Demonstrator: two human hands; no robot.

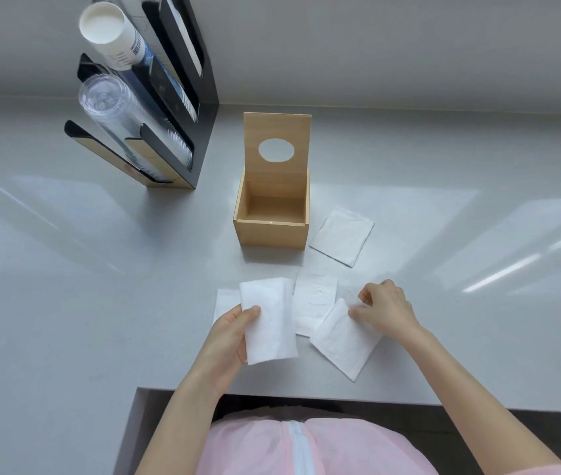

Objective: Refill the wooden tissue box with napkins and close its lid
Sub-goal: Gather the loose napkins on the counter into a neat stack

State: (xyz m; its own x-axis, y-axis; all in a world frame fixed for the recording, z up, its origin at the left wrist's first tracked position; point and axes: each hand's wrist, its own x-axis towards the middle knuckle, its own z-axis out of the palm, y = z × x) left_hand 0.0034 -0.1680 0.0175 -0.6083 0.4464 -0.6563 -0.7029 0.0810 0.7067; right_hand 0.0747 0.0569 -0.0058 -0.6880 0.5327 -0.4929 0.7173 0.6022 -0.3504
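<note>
The wooden tissue box (270,232) stands on the grey counter with nothing inside. Its lid (276,126), with an oval hole, is swung up and stands upright at the back. My left hand (227,332) holds a small stack of white napkins (269,323) just above the counter, in front of the box. My right hand (387,308) pinches the top edge of a napkin (344,341) lying on the counter. Another napkin (314,305) lies between my hands, one (225,301) peeks out behind the held stack, and one (342,236) lies to the right of the box.
A black and wood cup dispenser (183,108) stands at the back left, holding white paper cups (111,32) and clear plastic cups (107,101). The counter's front edge (306,395) runs just below my wrists. A wall rises behind the box.
</note>
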